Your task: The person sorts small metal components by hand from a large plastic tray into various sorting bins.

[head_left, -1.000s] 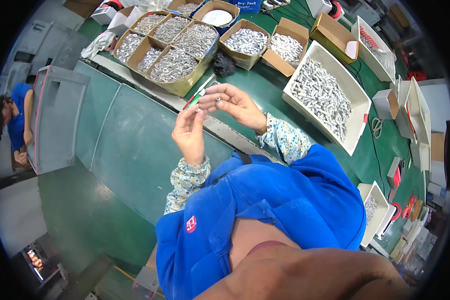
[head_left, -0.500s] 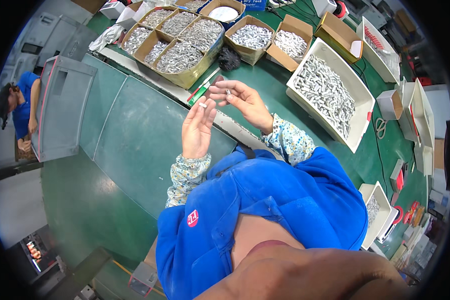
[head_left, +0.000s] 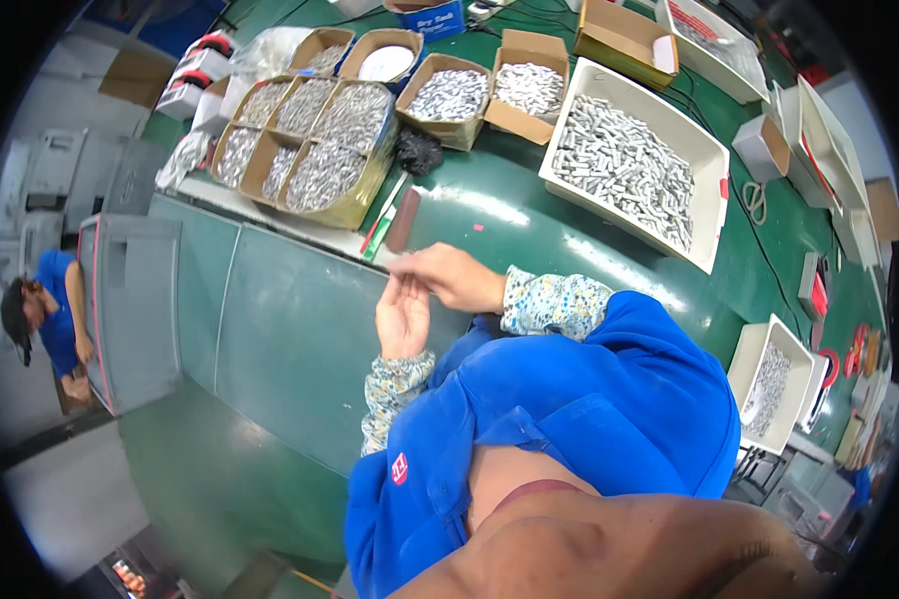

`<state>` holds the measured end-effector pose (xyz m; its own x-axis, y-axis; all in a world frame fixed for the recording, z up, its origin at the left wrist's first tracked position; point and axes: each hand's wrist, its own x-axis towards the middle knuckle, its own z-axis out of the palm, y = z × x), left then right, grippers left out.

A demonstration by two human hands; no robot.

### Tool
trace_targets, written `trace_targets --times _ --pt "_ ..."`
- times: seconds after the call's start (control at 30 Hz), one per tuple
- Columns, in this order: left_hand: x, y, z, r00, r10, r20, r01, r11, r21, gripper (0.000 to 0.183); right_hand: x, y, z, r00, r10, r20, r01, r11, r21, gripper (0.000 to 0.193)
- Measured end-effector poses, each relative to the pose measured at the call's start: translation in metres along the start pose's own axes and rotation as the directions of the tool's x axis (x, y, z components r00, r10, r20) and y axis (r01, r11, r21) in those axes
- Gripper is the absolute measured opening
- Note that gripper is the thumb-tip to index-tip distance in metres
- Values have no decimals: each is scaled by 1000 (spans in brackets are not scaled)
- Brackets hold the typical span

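My left hand [head_left: 402,321] is palm up near the table's front edge, its fingers curled upward. My right hand [head_left: 458,279] reaches over from the right, fingers pinched together, and meets the left fingertips. Whatever lies between the fingers is hidden and slightly blurred. Just beyond the hands, a dark reddish-brown bar [head_left: 404,220] lies on the green table beside a green-and-white stick-like tool [head_left: 378,237]. To the right stands a large cream tray [head_left: 714,235] heaped with small silvery metal cylinders [head_left: 624,170].
At the far left, a divided carton [head_left: 355,205] holds many small metal parts. Two cardboard boxes of parts [head_left: 449,95] [head_left: 529,88] stand right of it, with a black crumpled bundle [head_left: 420,152] in front. A smaller cream tray [head_left: 772,436] sits at the right. Another person [head_left: 55,309] works at the left by a grey cabinet [head_left: 140,309].
My hands have come together from slightly apart; the small metal cylinders seen in each hand's fingers are now hidden. The whole view has turned and shifted.
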<state>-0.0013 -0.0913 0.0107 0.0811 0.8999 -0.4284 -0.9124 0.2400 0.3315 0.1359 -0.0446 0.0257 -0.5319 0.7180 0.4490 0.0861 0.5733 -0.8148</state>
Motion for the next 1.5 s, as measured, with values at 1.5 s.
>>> trace_targets --times 1.5 --pt "60 26 -3 945 140 -294 -43 948 314 31 157 211 -162 932 350 -98 -249 417 -874 13"
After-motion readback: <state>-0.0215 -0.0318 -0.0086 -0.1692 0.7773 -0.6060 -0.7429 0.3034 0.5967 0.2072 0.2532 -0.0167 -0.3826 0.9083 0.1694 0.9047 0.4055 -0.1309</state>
